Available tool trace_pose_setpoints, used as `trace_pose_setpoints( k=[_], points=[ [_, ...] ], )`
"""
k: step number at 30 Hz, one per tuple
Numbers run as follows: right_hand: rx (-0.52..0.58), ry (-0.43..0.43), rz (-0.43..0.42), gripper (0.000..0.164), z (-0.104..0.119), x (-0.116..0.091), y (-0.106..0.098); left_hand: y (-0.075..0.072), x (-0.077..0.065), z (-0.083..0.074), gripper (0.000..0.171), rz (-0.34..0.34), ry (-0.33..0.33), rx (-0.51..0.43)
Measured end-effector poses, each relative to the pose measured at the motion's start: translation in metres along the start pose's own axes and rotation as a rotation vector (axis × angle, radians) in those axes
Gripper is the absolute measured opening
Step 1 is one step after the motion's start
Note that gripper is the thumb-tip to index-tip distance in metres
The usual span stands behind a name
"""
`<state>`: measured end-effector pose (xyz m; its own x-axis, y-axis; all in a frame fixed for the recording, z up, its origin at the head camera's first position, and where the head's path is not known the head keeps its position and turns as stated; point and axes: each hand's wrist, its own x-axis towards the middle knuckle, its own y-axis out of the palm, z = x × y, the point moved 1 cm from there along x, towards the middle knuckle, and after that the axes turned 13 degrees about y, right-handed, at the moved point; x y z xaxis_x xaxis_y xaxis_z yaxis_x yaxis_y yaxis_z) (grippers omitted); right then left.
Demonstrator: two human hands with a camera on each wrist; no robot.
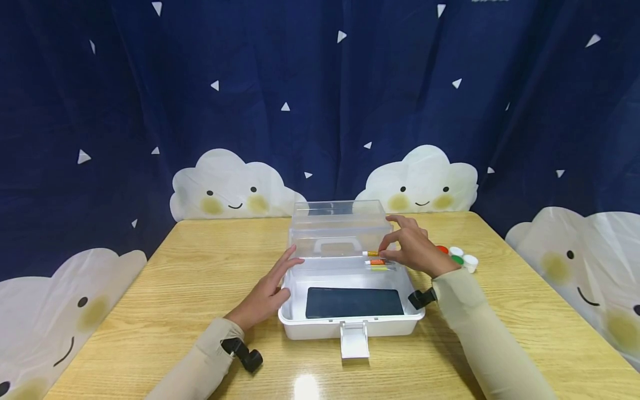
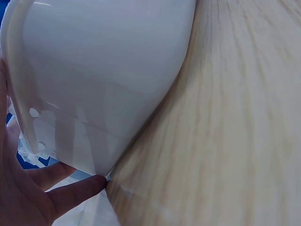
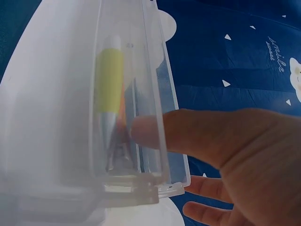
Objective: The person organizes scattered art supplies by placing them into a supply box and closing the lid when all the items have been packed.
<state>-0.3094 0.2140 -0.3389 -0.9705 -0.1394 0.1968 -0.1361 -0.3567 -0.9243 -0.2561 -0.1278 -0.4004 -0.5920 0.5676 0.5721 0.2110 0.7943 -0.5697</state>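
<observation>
An opened white plastic storage box [image 1: 352, 330] with clear upper trays [image 1: 325, 264] stands in front of me. My left hand [image 1: 265, 300] rests against its left side, fingers fairly straight; in the left wrist view, fingertips reach past the box's far corner. Over the tray's right end, my right hand [image 1: 411, 247] pinches an ochre paint tube [image 1: 370, 253] with a white cap between thumb and index finger. Just below lie an orange paint tube [image 1: 376, 262] and a yellow paint tube [image 3: 109, 80]. In the right wrist view, the thumb dips inside the tray wall.
A dark flat rectangular item [image 1: 354, 303] lies in the box bottom. The front latch [image 1: 354, 340] hangs down. Small jars with red, white and green lids [image 1: 457, 259] stand right of the box, partly behind the right wrist. A dark blue curtain [image 1: 320, 100] hangs behind the wooden table [image 1: 225, 250].
</observation>
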Motion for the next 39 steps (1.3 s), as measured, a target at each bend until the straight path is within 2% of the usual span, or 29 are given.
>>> trace_pose_setpoints(
  k=[21,39],
  points=[
    [-0.009,0.021,0.031,0.006,0.0023,-0.0017,-0.001,0.0001,-0.0001,0.0006,0.065,-0.006,-0.005,0.002],
    [-0.015,0.029,0.113,0.013,0.0009,-0.0022,-0.004,0.0004,0.0009,0.0005,0.064,-0.004,-0.015,0.005]
  ],
)
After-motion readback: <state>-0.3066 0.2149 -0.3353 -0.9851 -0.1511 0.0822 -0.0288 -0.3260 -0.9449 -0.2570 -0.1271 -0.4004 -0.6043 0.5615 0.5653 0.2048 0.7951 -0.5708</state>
